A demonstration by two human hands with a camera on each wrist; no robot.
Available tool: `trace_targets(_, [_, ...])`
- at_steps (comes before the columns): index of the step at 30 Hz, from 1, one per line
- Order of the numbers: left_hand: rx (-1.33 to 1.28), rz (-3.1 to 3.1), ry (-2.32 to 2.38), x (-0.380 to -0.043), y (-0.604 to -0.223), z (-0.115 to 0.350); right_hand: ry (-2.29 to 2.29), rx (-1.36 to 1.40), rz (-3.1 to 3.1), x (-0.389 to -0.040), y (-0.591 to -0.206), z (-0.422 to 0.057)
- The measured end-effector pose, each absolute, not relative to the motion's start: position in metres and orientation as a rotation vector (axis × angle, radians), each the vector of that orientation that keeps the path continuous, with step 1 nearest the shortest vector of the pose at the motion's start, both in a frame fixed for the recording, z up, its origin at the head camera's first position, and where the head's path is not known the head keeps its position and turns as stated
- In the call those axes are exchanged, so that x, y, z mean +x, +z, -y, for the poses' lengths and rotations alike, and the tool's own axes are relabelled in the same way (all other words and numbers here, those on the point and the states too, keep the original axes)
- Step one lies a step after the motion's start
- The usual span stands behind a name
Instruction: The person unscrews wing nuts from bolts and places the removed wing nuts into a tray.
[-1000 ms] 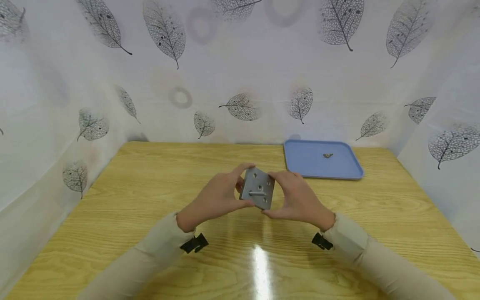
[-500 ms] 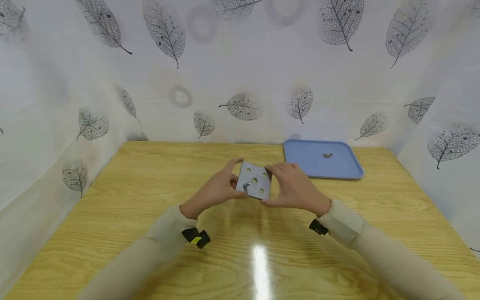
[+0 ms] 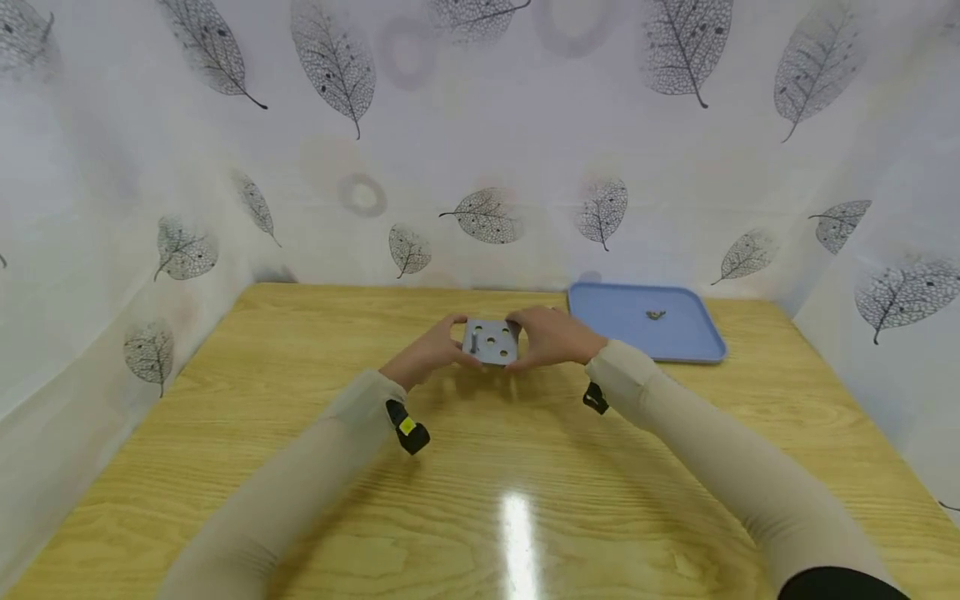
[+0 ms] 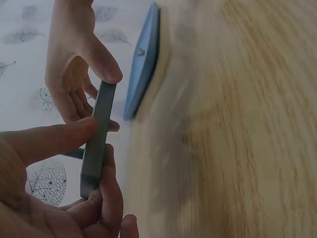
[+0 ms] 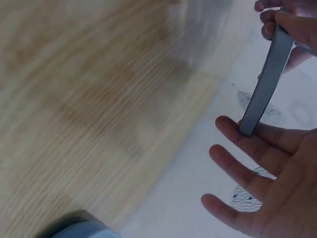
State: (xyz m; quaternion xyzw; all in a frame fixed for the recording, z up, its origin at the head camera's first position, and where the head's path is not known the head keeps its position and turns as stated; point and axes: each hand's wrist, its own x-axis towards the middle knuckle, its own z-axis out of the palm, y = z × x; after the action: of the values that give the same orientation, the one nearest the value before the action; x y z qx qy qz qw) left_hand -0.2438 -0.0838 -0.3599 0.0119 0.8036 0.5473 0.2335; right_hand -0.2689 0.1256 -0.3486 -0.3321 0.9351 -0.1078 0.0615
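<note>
A grey metal plate [image 3: 489,353] with several round holes is held above the table between both hands. A threaded bolt [image 3: 474,342] stands up from its left part; threads of the bolt [image 4: 74,153] show in the left wrist view. My left hand [image 3: 429,354] pinches the plate's left side, thumb on one face and fingers on the other. At the opposite side my right hand [image 3: 555,335] grips the plate with thumb and fingers. In the right wrist view the plate [image 5: 267,79] appears edge-on, its near end against the fingers, with other fingers extended.
A blue tray [image 3: 607,329] lies at the back right of the wooden table [image 3: 315,342]. Small brownish pieces [image 3: 656,315] sit in it, too small to identify. A white leaf-patterned cloth [image 3: 300,233] hangs behind the table and along its sides.
Both hands have carried the plate away from me and slightly left. The plate has tilted, so the bolt now points upward. The tray stays put.
</note>
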Motion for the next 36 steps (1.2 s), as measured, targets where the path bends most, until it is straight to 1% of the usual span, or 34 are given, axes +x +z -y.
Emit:
trace_targets(8, [-0.044, -2.360, 1.306, -0.273, -0.375, 0.090, -0.322, -0.894, -2.718, -0.312, -0.368, -0.108])
trace_targets(11, [-0.074, -2.340, 1.310, -0.280, -0.379, 0.093, -0.318, -0.859, -2.698, -0.324, -0.377, -0.104])
trace_targets(19, [-0.101, -2.346, 1.292, -0.291, -0.381, 0.094, -0.189, -0.850, -2.711, -0.334, -0.384, -0.090])
trace_targets(25, [-0.009, -2.416, 1.186, -0.293, -0.380, 0.093, -0.174, -0.850, -2.748, -0.343, -0.395, -0.089])
trace_targets(31, [0.145, -2.631, 0.823, -0.296, -0.377, 0.095, -0.184, -0.850, -2.754, -0.346, -0.399, -0.089])
trace_targets(36, [0.145, -2.738, 0.491, -0.298, -0.377, 0.095, -0.173, -0.825, -2.740, -0.343, -0.396, -0.089])
